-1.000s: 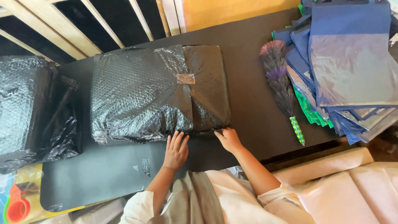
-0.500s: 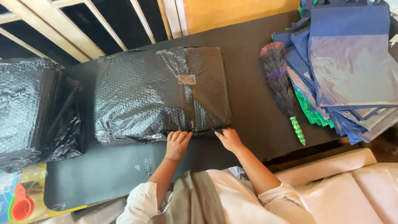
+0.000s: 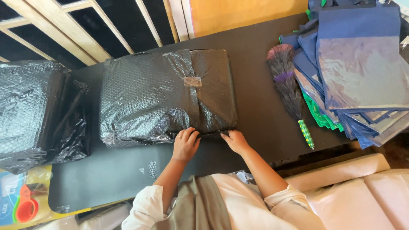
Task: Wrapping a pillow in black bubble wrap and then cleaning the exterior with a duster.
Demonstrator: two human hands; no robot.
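At pkg's near edge: L hand & R hand, fingers curled on wrap

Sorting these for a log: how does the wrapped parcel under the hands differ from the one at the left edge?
The middle parcel lies flat, taped shut, with both hands at its near edge. The left parcel is untouched, its wrap looser and crumpled, partly cut off by the frame. Both are in black bubble wrap.
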